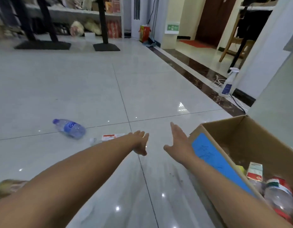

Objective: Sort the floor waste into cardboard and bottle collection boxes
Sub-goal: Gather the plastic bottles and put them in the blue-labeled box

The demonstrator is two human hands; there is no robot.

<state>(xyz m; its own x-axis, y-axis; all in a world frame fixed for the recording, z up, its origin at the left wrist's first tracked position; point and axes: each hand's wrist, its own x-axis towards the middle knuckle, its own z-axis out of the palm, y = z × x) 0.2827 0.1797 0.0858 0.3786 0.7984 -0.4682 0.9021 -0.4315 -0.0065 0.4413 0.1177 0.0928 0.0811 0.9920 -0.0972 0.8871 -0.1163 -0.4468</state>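
A clear water bottle with a blue label and cap [69,127] lies on its side on the tiled floor at the left. A second clear bottle with a red and white label [108,137] lies just behind my left forearm, partly hidden by it. My left hand [140,142] and my right hand [179,142] are stretched out over the floor with straight fingers, holding nothing. At the right stands a cardboard box with a blue label [213,155] on its side; inside it lie plastic bottles [280,196] and a small carton [255,171].
A white spray bottle [228,83] stands by the wall at the right, beside a cable. Black stand bases [43,45] and shelves with goods fill the back left. A blurred brownish object [7,188] sits at the lower left edge. A wooden chair [233,45] stands at the back right.
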